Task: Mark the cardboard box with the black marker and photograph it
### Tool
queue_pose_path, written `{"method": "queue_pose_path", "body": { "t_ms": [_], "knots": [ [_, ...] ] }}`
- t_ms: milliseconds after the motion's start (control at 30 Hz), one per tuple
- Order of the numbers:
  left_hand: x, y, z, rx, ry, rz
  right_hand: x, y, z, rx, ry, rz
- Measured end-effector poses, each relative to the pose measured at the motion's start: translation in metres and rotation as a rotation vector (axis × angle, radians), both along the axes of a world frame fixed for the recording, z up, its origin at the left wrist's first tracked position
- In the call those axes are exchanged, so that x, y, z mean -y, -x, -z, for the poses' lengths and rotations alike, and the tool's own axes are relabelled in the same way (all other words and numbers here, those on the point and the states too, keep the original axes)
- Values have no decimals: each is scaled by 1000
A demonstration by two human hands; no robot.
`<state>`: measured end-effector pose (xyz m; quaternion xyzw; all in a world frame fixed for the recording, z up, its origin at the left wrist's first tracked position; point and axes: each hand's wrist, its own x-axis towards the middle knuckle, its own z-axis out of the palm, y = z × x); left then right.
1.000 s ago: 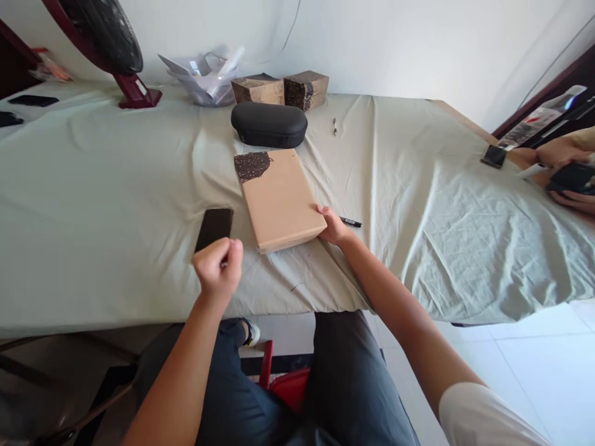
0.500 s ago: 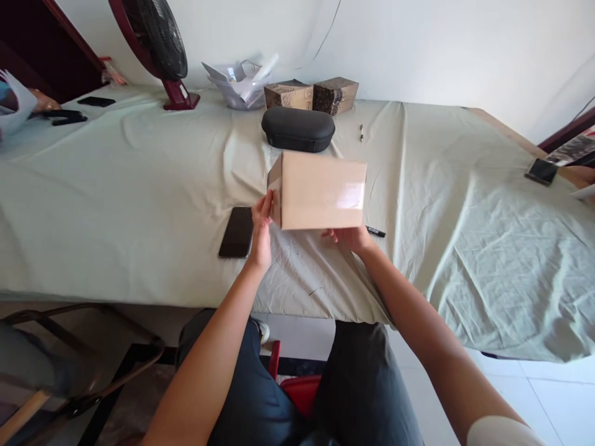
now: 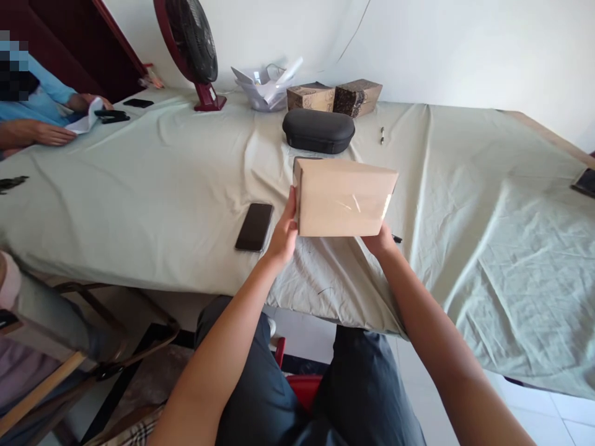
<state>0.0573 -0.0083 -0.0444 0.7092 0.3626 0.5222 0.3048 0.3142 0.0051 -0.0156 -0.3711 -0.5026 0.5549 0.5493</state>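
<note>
The black case (image 3: 318, 131) stood close behind the cardboard box (image 3: 344, 201), barring a straight reach toward the wall (image 3: 441, 56); the phone (image 3: 254, 227) obstructed the left. Right of the dark pen (image 3: 396, 238), the worktop (image 3: 460, 173) offered a wide passage.

We cannot see most fingers of the right hand (image 3: 380, 243) behind the cardboard box (image 3: 344, 201), whose far side we miss too. Only one end of the black pen (image 3: 397, 239) shows (the hand hides the rest), and edges cut off the fan (image 3: 195, 38), a co-worker (image 3: 51, 87) and a dark phone (image 3: 586, 181).
</note>
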Motion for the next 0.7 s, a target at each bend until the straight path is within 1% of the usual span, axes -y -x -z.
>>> {"method": "queue_pose_path", "body": {
  "t_ms": [100, 233, 400, 467, 500, 600, 700],
  "knots": [
    [2, -1, 0, -141, -61, 27, -5, -8, -1, -29, 29, 70],
    [2, -8, 9, -315, -135, 77, -12, -18, 2, -139, 35, 121],
    [1, -12, 14, -363, -140, 98, -13, -22, 4, -181, 28, 146],
    [2, -11, 14, -328, -101, 109, -12, -23, 4, -144, 38, 122],
    [2, -11, 13, -278, -71, 124, -11, -23, 3, -109, 44, 98],
    [3, -10, 9, -24, 62, 158, -8, -19, 2, 10, 46, -12],
    [3, -9, 4, 159, 161, 133, -5, -15, 2, 54, 18, -129]
  ]
}}
